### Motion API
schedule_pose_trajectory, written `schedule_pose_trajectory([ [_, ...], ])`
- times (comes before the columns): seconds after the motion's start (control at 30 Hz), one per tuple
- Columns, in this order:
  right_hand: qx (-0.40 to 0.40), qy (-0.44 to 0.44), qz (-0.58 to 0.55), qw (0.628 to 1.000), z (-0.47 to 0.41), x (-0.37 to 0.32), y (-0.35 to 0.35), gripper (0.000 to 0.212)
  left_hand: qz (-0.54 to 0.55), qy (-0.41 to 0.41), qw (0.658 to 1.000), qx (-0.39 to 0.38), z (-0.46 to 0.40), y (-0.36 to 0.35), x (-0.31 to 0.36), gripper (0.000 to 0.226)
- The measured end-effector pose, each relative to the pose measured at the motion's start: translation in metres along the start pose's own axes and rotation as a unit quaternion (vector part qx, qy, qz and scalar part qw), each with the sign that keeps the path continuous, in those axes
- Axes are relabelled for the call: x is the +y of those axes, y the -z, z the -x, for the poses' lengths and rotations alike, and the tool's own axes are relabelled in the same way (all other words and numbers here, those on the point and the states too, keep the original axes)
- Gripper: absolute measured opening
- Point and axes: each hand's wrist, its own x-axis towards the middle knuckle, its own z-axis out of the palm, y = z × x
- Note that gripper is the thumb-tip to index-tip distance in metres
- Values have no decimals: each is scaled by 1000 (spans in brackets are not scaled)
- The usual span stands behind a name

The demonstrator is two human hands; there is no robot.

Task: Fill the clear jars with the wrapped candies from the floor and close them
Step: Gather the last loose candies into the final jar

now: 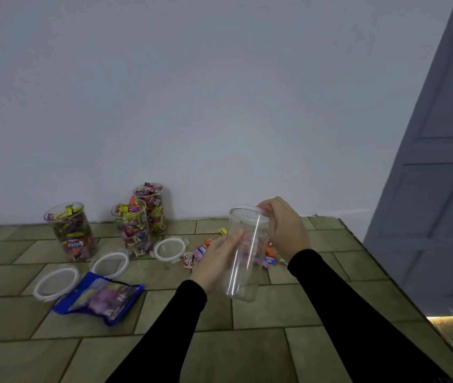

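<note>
Your left hand [218, 263] grips the empty clear jar [244, 252] above the tiled floor [247, 355]; your right hand [284, 228] pinches its lid rim. Three filled jars [134, 230] stand lidless by the wall — three lids [57, 281] and a blue bag [101, 297] lie near. The jar partly hides the loose candies [206, 248] — they're blurred.

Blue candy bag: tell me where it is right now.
In the head view the blue candy bag lies flat on the tiled floor at lower left, just right of the nearest loose lid and left of the person's left sleeve.
</note>
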Motion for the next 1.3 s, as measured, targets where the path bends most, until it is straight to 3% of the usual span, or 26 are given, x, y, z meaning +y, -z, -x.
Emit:
schedule_pose_trajectory([
  [0.13, -62, 7, -36, 997, 2, 6, 23, 38, -27, -28, 998, 52, 9, -19, -11, 18],
  [0.23, -152, -10, -62, 986, 7, 9, 29, 43, -38, -49, 995, 79, 13, -26, -24, 36],
  [0.3, -192, 3, -65, 979, 14, 14, 29, 45, -52, -52, 993, 92, 15, -26, -36, 60],
  [0.37, -217, -12, -85, 972, 19, 15, 29, 36, -90, -34, 991, 92, 18, -29, -46, 79],
  [0.5, -225, -88, -15, 970, 11, 19, 17, 32, -114, -23, 988, 98, 23, -38, -56, 80],
  [0.6, -289, -204, 14, 935, 7, 22, 10, 43, -116, -43, 988, 88, 25, -47, -54, 75],
  [0.67, -327, -259, -14, 909, 4, 19, 11, 39, -138, -65, 984, 88, 23, -48, -57, 74],
  [0.77, -382, -263, -4, 886, -2, 16, 10, 28, -145, -66, 983, 90, 18, -47, -62, 78],
  [0.83, -414, -283, 14, 865, -3, 19, 8, 34, -144, -64, 983, 90, 16, -46, -66, 79],
  [0.97, -444, -344, -54, 826, 1, 29, 13, 40, -148, -42, 987, 53, 13, -42, -67, 81],
  [1.13, -452, -285, -86, 841, -8, 25, 13, 29, -176, 0, 984, 34, 11, -35, -67, 91],
  [1.2, -451, -205, -16, 868, -14, 19, 12, 18, -180, 8, 983, 35, 10, -34, -66, 92],
  [1.3, -397, -63, 83, 912, -18, 1, 11, 26, -197, 16, 980, 31, 9, -32, -63, 93],
])
